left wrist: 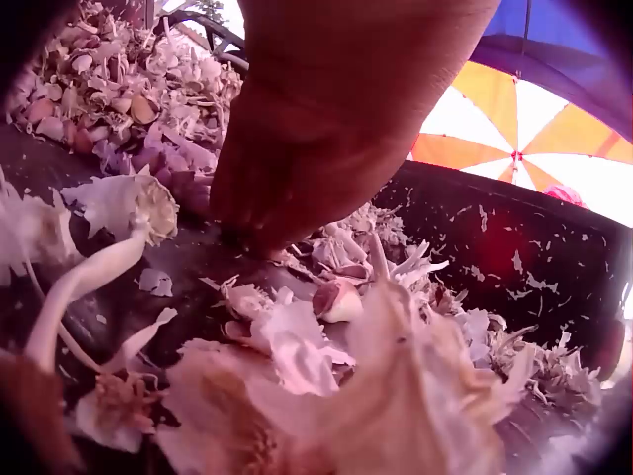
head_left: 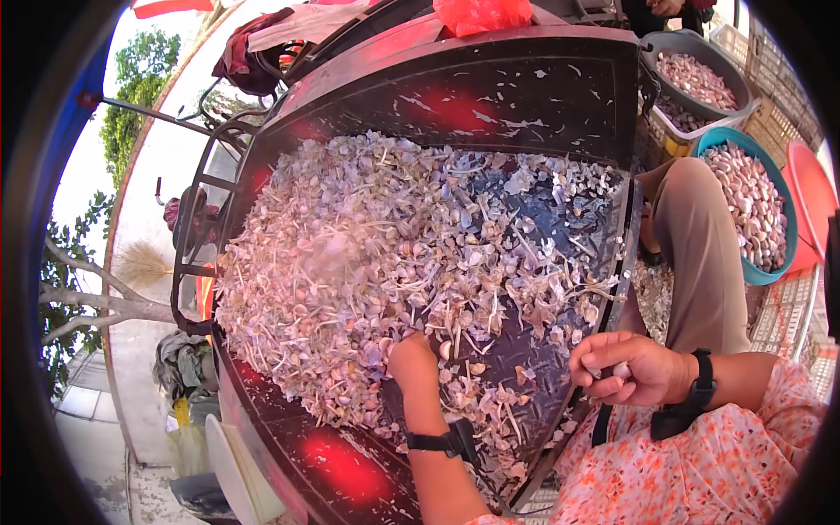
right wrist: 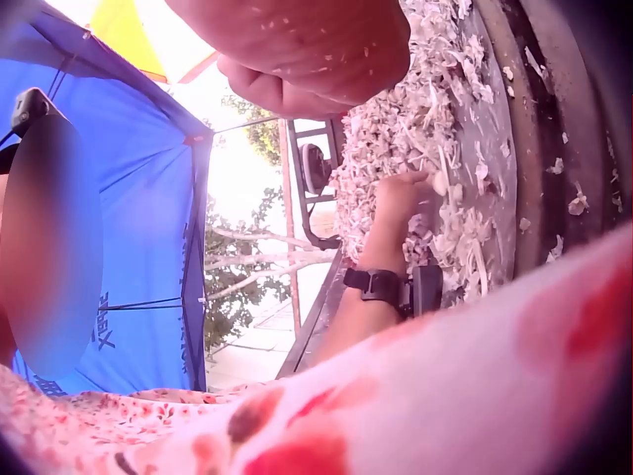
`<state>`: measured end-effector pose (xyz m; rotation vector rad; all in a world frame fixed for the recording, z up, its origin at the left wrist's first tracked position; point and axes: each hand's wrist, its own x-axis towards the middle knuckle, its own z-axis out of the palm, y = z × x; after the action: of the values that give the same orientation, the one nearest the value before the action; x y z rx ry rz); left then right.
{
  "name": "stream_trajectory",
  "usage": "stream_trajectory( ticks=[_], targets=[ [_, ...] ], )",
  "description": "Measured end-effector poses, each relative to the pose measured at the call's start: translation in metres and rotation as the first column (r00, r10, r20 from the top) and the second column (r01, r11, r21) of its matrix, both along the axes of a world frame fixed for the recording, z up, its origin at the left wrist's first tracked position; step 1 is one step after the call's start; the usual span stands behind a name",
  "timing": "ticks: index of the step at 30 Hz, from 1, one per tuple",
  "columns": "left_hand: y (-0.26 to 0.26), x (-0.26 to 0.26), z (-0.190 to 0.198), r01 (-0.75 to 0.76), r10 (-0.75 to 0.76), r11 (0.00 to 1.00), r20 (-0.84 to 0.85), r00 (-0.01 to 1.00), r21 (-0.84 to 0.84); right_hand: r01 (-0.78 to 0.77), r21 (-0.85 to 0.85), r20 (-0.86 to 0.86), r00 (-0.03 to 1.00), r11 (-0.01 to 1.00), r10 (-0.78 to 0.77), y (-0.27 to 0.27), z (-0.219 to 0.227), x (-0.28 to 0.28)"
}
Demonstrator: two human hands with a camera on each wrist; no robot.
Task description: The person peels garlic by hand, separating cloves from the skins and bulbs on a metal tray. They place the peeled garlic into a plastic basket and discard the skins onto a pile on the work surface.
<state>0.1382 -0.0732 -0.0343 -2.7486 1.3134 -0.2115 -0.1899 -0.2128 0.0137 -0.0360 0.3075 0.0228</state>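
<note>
Garlic cloves mixed with dry husks and stems form a wide heap point(head_left: 350, 254) in a dark metal bed point(head_left: 542, 96). At the near side of the heap the left hand point(head_left: 413, 363) reaches down among the husks; its fingertips are hidden, and in the left wrist view the hand point(left wrist: 316, 129) points down beside a loose clove point(left wrist: 338, 301). Over the bed's right edge, the right hand point(head_left: 634, 367) curls its fingers round a few garlic cloves point(head_left: 621, 371). Only the underside of the right hand point(right wrist: 307, 49) shows in the right wrist view, its contents out of sight.
A teal basin point(head_left: 792, 236) of cloves stands at the right, beside a red basin point(head_left: 809, 188). Behind it is a grey tub point(head_left: 739, 79) with more cloves. The person's bent knee point(head_left: 696, 201) is next to the bed's right edge. A metal rail point(head_left: 188, 254) borders the left side.
</note>
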Motion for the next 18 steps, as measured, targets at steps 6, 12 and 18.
stream_trajectory(
  ticks=[6, 12, 18],
  targets=[
    [0.0, -0.06, 0.041, -0.123, 0.097, 0.99, -0.309, 0.946, -0.066, -0.041, -0.157, -0.07, 0.997, 0.987, 0.03, 0.004, 0.007, 0.018],
    [-0.012, -0.163, 0.075, -0.243, -0.236, 0.799, -0.659, 0.715, -0.549, -0.094, -0.628, -0.185, 0.982, 0.772, -0.031, 0.013, 0.0, 0.052],
    [-0.016, -0.19, 0.062, -0.003, -0.352, 0.73, -0.379, 0.856, -0.683, 0.011, -0.697, -0.12, 0.984, 0.717, -0.132, 0.014, -0.018, 0.049]
  ],
)
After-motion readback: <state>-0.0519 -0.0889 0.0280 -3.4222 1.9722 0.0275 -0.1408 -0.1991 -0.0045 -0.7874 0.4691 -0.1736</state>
